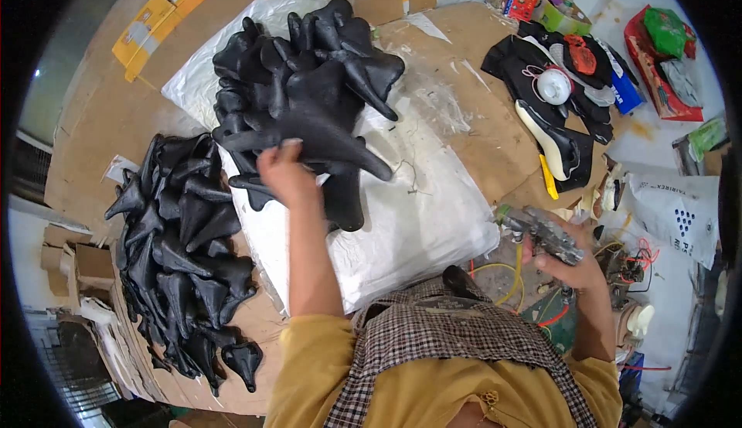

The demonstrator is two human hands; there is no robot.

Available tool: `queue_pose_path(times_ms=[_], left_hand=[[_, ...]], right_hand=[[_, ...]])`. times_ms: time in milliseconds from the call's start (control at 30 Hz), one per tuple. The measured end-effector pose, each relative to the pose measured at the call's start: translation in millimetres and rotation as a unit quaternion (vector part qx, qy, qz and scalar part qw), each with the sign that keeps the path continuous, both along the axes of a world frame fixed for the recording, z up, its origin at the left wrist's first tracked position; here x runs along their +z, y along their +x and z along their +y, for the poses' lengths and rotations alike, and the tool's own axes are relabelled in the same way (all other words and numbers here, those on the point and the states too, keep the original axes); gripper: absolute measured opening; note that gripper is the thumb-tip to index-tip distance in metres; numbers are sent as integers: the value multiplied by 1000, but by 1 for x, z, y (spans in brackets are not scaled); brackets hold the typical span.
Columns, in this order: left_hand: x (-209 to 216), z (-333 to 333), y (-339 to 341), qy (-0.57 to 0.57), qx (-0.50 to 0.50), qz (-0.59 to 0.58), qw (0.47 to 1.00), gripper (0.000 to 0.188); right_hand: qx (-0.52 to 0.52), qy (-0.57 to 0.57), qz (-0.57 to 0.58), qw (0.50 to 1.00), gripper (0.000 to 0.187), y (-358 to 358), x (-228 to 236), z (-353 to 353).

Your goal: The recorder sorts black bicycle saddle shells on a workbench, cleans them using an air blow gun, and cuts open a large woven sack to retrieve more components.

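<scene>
My left hand [287, 173] is closed on the near edge of a black saddle-shaped piece [328, 136], which looks like a bicycle saddle cover. It lies level over a heap of similar black pieces [259, 64] on a white plastic sheet [421, 223]. Off to the right, my right hand [570, 262] is wrapped round a worn grey hand tool [547, 233] that looks like an air stapler. The tool is away from the black pieces, near my apron's right side. My left fingertips are partly hidden by the piece.
A second pile of black pieces [185, 258] lies on cardboard [85, 150] at the left. A black-and-cream saddle [550, 140] rests among dark cloths at the far right. A yellow hose [516, 273] and wires run below the tool. A white printed sack [672, 211] stands further right.
</scene>
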State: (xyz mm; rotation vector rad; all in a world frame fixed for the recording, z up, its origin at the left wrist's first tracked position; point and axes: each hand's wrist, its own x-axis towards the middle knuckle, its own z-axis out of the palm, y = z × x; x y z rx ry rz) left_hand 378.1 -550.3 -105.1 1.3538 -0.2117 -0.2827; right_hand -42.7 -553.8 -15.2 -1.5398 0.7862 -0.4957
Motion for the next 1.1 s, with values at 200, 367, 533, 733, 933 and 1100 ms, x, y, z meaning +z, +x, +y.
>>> queue_pose_path(times_ms=[200, 367, 533, 733, 933, 1100], left_hand=[[-12, 132, 171, -167, 50, 97, 980, 21], [-148, 89, 106, 237, -211, 207, 925, 20], [-142, 83, 71, 172, -220, 289, 915, 20], [-90, 90, 5, 1, -311, 387, 868, 26], [-86, 76, -11, -62, -272, 345, 896, 28], [-123, 87, -7, -23, -271, 331, 904, 32]], right_hand=[[33, 9, 10, 999, 62, 21, -19, 7], [46, 23, 14, 999, 63, 44, -23, 9], [52, 39, -10, 998, 63, 48, -13, 22], [20, 35, -46, 998, 60, 27, 1, 37], [-1, 84, -16, 996, 62, 18, 22, 41], [-90, 18, -104, 990, 61, 51, 37, 41]])
